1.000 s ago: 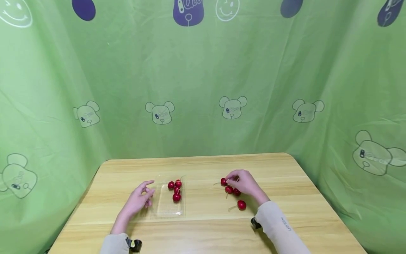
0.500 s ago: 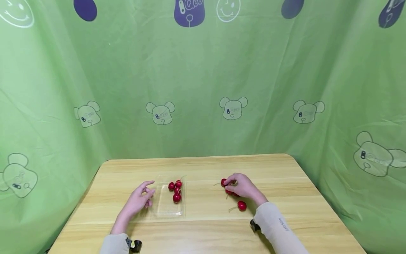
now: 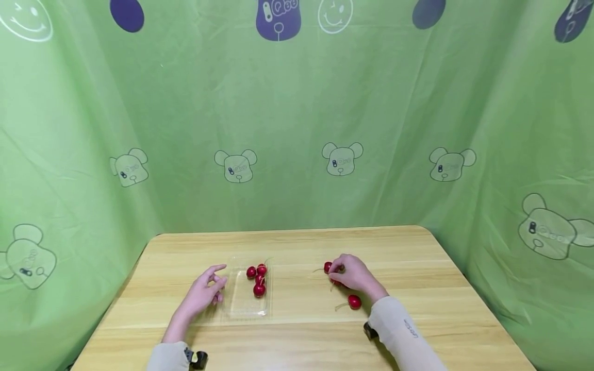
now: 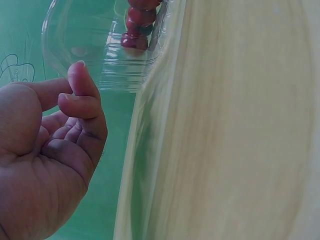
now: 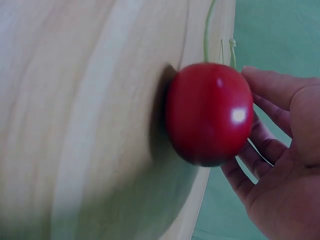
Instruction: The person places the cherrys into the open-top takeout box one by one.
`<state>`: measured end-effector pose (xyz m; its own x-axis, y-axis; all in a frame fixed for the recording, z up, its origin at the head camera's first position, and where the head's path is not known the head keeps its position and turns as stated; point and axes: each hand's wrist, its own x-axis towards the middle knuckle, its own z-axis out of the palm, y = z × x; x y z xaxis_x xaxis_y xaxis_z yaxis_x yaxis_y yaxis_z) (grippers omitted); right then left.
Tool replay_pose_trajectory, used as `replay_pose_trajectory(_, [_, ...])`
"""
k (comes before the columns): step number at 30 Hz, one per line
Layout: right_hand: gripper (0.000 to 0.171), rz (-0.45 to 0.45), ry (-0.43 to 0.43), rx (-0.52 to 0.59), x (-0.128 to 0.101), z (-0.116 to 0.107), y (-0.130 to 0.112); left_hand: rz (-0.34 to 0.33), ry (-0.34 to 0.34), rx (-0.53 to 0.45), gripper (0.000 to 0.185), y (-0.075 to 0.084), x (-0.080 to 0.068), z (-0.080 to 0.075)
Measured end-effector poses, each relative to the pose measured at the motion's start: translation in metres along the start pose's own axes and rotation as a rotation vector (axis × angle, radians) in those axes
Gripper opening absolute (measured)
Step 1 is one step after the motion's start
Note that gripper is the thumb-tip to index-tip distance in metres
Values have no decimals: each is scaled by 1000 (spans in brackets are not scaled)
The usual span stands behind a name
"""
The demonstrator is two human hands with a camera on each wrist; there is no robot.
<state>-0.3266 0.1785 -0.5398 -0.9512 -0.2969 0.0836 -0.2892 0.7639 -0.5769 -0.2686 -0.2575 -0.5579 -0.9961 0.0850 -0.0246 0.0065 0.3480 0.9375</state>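
Observation:
My left hand (image 3: 201,293) lies beside a clear plastic tray (image 3: 236,304), its fingers loosely bent with nothing in them. In the left wrist view its fingertips are close to the tray's rim; contact is unclear. Several red cherries (image 3: 259,290) are grouped in the tray's right half. My right hand (image 3: 353,272) reaches with thumb and bent fingers into a cluster of cherries on the right of the table, near the far cherry (image 3: 327,267). In the right wrist view a large near cherry (image 5: 209,115) hides the fingertips, so a pinch cannot be confirmed.
One cherry with its stem (image 3: 354,302) lies apart, below the right hand. The wooden table (image 3: 297,340) is ringed at the back and sides by a green printed curtain (image 3: 287,201). The right sleeve (image 3: 403,330) extends over the table's front right.
My right hand has shifted slightly back from the far cherry toward the cherries nearer me, covering more of them. The left hand and the tray stay put.

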Motion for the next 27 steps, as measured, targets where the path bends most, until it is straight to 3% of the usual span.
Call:
replay_pose_trajectory(6, [15,21,16,-31,1,1,-1,-2,0,-9,51,0,0,0])
replay_pose_trajectory(27, [12,3,51,-6,0,-15,-4,11,3,-8,52,1,-2,-2])
